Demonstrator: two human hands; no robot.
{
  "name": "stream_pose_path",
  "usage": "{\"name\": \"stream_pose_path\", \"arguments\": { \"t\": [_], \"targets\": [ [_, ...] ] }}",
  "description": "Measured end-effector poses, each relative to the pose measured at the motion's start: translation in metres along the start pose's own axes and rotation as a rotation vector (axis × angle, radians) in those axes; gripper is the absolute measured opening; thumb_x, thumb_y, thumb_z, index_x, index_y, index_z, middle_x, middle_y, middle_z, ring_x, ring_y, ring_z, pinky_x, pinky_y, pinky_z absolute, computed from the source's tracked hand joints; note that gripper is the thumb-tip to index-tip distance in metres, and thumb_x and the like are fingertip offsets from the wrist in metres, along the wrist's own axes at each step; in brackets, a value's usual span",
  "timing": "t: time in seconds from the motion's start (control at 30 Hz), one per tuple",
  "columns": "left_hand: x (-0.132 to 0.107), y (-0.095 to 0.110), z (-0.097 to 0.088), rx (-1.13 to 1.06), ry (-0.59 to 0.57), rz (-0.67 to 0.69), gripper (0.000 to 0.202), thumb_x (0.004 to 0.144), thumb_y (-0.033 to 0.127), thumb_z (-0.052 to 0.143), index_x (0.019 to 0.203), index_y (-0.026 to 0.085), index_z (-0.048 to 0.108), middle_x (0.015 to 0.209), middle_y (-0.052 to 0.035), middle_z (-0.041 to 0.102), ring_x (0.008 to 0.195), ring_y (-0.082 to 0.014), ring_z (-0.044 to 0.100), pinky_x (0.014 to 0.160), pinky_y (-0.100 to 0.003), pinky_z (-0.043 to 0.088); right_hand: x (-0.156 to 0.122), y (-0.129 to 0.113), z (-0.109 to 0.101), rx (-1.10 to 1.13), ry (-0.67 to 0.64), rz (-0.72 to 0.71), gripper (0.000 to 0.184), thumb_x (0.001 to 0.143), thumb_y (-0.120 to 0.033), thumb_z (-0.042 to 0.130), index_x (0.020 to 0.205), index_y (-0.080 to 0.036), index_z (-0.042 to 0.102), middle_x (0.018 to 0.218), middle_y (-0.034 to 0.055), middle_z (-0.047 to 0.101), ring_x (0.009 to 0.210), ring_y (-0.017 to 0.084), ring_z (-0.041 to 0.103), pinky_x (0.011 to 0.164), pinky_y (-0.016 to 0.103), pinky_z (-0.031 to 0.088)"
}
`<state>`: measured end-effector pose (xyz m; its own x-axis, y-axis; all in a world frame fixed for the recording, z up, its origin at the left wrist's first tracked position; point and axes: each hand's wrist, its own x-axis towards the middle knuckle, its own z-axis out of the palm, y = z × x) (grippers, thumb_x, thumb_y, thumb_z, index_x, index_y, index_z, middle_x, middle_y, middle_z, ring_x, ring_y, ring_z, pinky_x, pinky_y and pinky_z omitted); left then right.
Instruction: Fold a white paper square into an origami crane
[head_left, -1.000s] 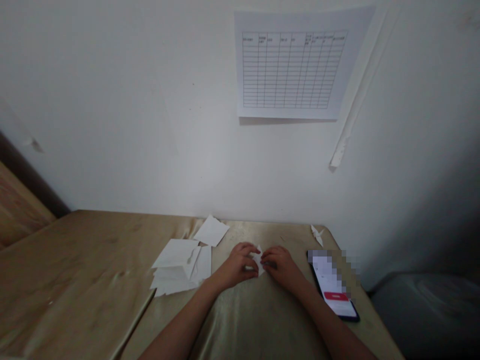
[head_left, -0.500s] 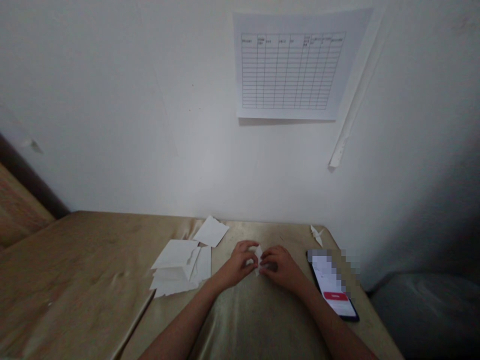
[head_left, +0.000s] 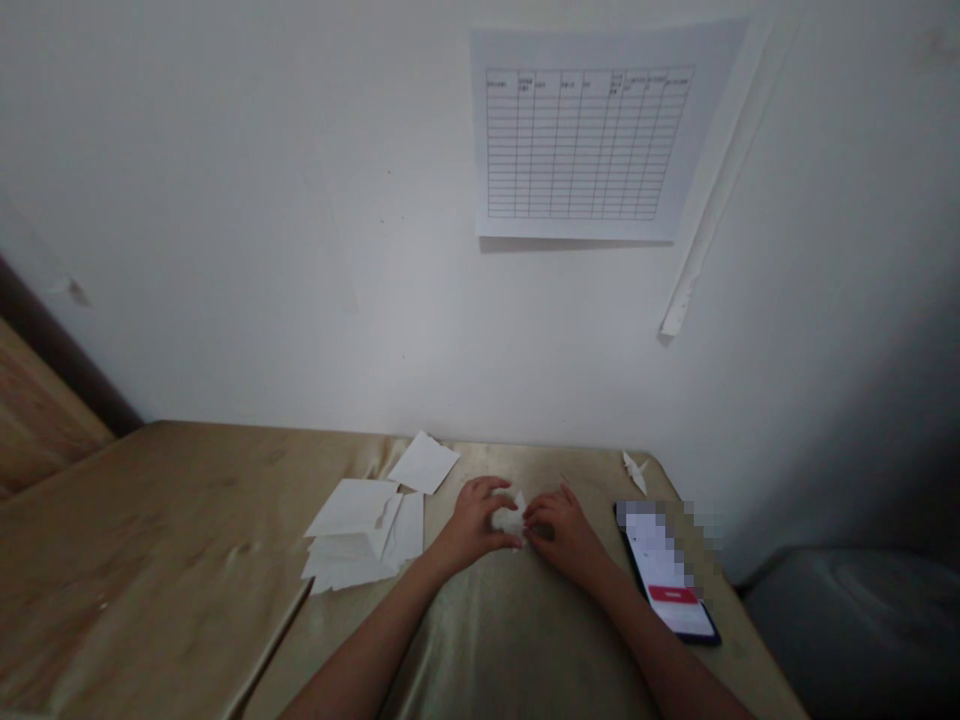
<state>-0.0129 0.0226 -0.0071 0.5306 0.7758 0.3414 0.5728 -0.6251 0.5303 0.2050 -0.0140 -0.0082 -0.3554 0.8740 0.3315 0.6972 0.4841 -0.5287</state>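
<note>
Head view: a gold-covered table (head_left: 187, 540) met the pale wall (head_left: 300, 250) along its far edge; its right edge ran just past the phone (head_left: 667, 594). The folded paper (head_left: 508, 521) lay between both hands: the left hand (head_left: 472, 522) gaped around it, contact unclear; the right hand (head_left: 559, 527) pinched it. Cloth separated the right forearm from the phone.

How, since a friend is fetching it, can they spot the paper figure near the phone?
Find the gold-covered table by the white wall, then its far right corner. There, just beyond the phone, lies the small white paper figure. Unlike the larger sheets on the left, it has thin pointed tips.
</note>
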Motion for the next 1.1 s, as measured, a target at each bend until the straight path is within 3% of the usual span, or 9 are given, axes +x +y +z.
{"name": "stream_pose_path", "arguments": {
  "t": [0.17,0.43,0.77,1.1],
  "targets": [
    [-0.001,-0.004,0.002,0.109,-0.03,-0.038,0.039,0.07,0.045,0.086,0.103,0.029,0.075,0.138,-0.0071,0.059,0.132,-0.0329,0.045,0.112,-0.054,0.031,0.0,-0.001,-0.001,-0.038,-0.014,-0.011,0.017,0.082,-0.013,0.06,0.087,-0.024,0.072,0.103,0.003,0.073,0.107,0.021,0.063,0.119,0.057,0.013],
    [-0.002,0.002,0.005,0.12,-0.021,-0.054,0.03,0.072,0.033,0.084,0.099,0.026,0.074,0.137,-0.0069,0.06,0.131,-0.0316,0.045,0.114,-0.053,0.03,-0.002,-0.005,0.002,-0.132,0.028,0.037,0.028,0.08,-0.017,0.066,0.107,-0.026,0.071,0.109,0.0058,0.069,0.114,0.025,0.057,0.118,0.058,0.016],
    [-0.002,0.01,0.011,0.142,0.008,-0.084,0.023,0.074,0.028,0.076,0.095,0.024,0.066,0.129,-0.007,0.063,0.128,-0.0298,0.048,0.114,-0.054,0.027,0.002,-0.001,0.011,-0.193,0.119,0.014,0.014,0.088,-0.018,0.061,0.09,-0.025,0.072,0.098,0.0036,0.068,0.106,0.023,0.058,0.116,0.058,0.021],
    [0.006,0.005,0.019,0.108,0.081,-0.164,0.012,0.077,0.025,0.074,0.088,0.022,0.07,0.122,-0.0058,0.068,0.12,-0.029,0.054,0.111,-0.052,0.033,0.006,-0.004,0.019,-0.267,0.188,0.062,0.013,0.092,-0.019,0.055,0.086,-0.023,0.067,0.094,0.0054,0.067,0.102,0.024,0.057,0.114,0.057,0.025]
  ]
}}
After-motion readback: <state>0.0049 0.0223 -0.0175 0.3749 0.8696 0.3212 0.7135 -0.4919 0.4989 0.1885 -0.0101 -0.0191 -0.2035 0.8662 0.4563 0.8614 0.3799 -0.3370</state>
